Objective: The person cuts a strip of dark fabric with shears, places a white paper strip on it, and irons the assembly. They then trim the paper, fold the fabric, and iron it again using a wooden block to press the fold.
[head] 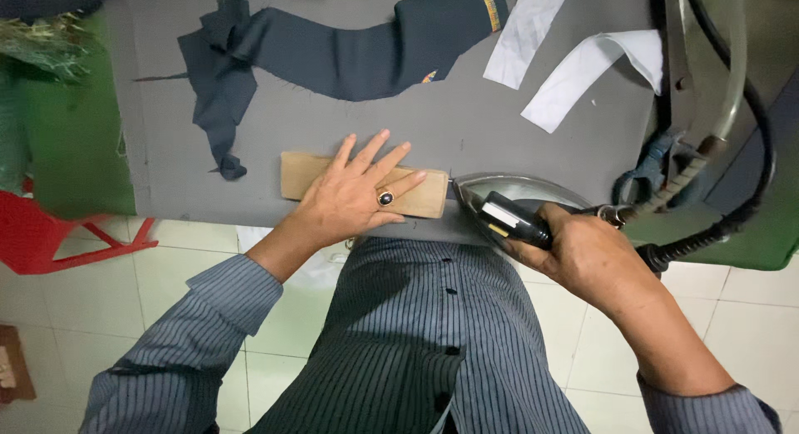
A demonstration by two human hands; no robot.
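A flat wooden block (364, 186), pale tan and oblong, lies near the front edge of the grey-covered bench (533, 126). The left hand (354, 195) presses down on it with the palm flat and the fingers spread, a dark-stoned ring on one finger; its grip is wide, closed on nothing. Just to the right of the block, the pointed nose of a steam iron (508, 199) nearly touches the block's end. The right hand (583, 255) has its grip wrapped around the iron's black handle. A thick black hose (732, 222) runs from the iron's rear up the right side. Farther back on the bench lie a curved dark navy fabric piece (349, 55) and two white strips (583, 68), well apart from the block.
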